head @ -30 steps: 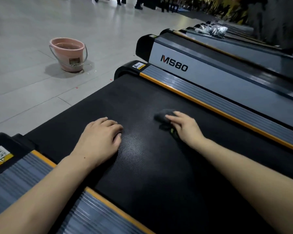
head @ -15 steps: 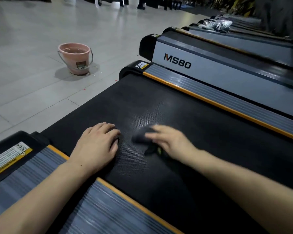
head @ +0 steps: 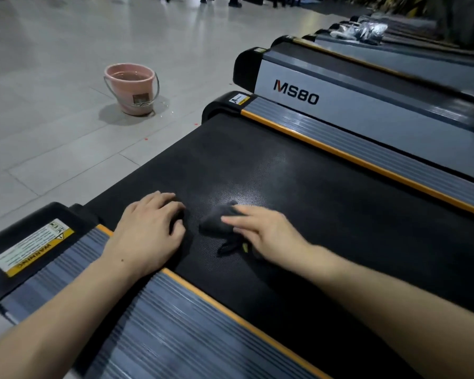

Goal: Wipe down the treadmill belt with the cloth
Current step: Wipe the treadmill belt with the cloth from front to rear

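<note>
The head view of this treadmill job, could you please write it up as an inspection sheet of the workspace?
Surface: black textured treadmill belt, with a pale sheen near the cloth.
Job's things: dark grey crumpled cloth lying on the belt.
Clutter: pink plastic bucket holding water on the grey tiled floor, droplets beside it.
Grippers: left hand rests on the belt, fingers bent, holding nothing; right hand, blurred, presses the cloth with straight fingers.
Cables: nothing seen.
Surroundings: grey ribbed side rails with orange edging, a yellow warning label, a neighbouring treadmill marked MS80, more machines behind.
</note>
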A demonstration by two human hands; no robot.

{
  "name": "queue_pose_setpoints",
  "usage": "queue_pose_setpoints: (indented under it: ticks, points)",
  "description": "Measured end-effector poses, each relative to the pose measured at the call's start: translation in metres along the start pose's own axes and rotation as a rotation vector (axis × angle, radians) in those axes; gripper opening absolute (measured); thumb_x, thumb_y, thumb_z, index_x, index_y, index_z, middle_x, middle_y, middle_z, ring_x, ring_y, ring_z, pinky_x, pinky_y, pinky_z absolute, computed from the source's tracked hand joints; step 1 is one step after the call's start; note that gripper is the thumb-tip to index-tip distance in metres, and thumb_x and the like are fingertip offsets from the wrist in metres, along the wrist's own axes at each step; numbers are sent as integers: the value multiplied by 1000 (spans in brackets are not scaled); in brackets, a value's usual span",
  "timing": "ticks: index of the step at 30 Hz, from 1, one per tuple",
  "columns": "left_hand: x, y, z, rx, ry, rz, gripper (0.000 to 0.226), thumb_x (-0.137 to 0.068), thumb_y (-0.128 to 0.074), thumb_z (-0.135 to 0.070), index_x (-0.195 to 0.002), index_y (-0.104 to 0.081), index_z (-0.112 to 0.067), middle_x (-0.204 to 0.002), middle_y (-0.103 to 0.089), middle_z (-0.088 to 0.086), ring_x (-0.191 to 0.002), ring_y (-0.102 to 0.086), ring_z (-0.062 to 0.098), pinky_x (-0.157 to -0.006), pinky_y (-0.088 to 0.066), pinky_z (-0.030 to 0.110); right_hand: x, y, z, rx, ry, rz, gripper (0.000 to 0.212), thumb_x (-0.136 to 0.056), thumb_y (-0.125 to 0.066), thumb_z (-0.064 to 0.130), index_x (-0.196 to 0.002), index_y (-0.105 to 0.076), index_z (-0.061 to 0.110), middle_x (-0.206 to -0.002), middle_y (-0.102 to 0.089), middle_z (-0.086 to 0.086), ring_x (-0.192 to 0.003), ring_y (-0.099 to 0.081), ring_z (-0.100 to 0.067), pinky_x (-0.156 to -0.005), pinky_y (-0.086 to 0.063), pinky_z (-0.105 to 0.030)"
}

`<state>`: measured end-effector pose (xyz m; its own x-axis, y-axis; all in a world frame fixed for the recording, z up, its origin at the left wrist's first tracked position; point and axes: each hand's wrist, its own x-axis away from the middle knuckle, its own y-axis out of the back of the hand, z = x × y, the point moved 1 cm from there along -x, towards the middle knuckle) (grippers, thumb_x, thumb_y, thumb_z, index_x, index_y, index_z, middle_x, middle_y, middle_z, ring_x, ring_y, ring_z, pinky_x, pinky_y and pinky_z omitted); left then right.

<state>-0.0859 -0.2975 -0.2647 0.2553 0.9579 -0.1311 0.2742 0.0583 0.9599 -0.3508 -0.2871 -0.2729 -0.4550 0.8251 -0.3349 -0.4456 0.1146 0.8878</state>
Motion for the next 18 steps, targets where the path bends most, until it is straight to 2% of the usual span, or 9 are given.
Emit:
queue_pose_setpoints:
  ticks: [2,5,6,8,11,14,16,18]
  points:
    - [2,2,3,22,28,-10,52,-88,-33,-47,-127,-62,-31,-146,-52,-6,-144,-36,19,-114,-35,45,-33,9,-45,69,-159,-88,29,-91,-61,29,-118,-72,32,-131,-64,-6,-122,-59,-23,-106,-41,-25]
    - [3,2,2,29,38,1,47,-89,-34,-45,-126,-61,-33,-145,-52,-7,-146,-34,18,-115,-33,43,-68,18,-88,100,-568,-205,28,-95,-59,29,-119,-69,37,-141,-56,3,-129,-52,-23,-108,-36,-28]
    - [3,2,2,28,38,7,44,-91,-37,-44,-127,-61,-32,-145,-51,-7,-146,-33,18,-116,-32,43,-71,15,-83,135,-587,-197,27,-96,-59,28,-120,-69,36,-142,-55,4,-130,-50,-22,-107,-34,-27]
    - [1,3,1,33,47,20,39,-95,-42,-39,-129,-60,-31,-146,-51,-7,-147,-31,18,-117,-30,41,-71,6,-58,164,-509,-188,26,-95,-61,24,-118,-71,32,-139,-58,2,-129,-52,-23,-106,-35,-28]
    - [2,4,0,23,72,20,40,-96,-44,-37,-134,-57,-30,-148,-50,-8,-148,-29,18,-118,-26,40,-49,-10,-9,73,-219,-112,26,-90,-68,23,-114,-74,32,-129,-65,-2,-121,-60,-23,-103,-47,-37]
    - [2,2,-1,-3,68,27,43,-97,-42,-39,-136,-55,-30,-149,-49,-9,-149,-28,18,-118,-25,39,-36,-14,9,-2,21,6,26,-93,-60,31,-116,-72,32,-131,-64,0,-123,-57,-16,-106,-42,-27]
    - [2,2,-1,-15,66,34,43,-97,-38,-39,-136,-55,-33,-151,-46,-11,-149,-26,17,-118,-24,38,-53,-11,-11,29,40,36,26,-94,-63,28,-117,-72,32,-133,-63,-1,-123,-58,-18,-105,-44,-30]
    - [2,2,0,-7,54,31,42,-98,-36,-38,-136,-54,-35,-152,-44,-14,-150,-24,15,-118,-22,37,-84,-3,-47,102,-131,-66,27,-93,-65,24,-117,-72,33,-135,-61,-2,-124,-58,-23,-105,-45,-37]
